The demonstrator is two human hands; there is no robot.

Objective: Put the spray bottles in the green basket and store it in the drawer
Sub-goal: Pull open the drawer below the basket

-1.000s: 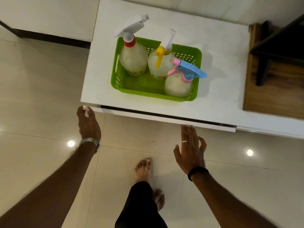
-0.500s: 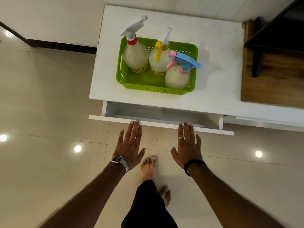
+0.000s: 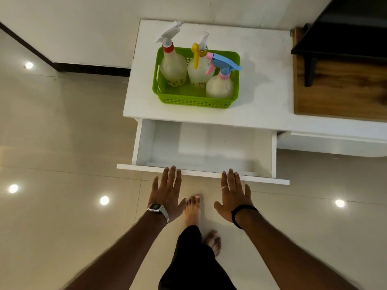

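Three upright spray bottles (image 3: 196,68) in green basket (image 3: 194,99)

green perforated basket (image 3: 194,100), white drawer (image 3: 209,147)

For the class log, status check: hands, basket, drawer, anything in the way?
Left hand and right hand open, fingertips at drawer front. Green basket on cabinet top, three spray bottles inside. Drawer open, nothing seen inside.

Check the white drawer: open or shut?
Open. The drawer is pulled out under the cabinet top, its bare white floor visible; nothing inside.
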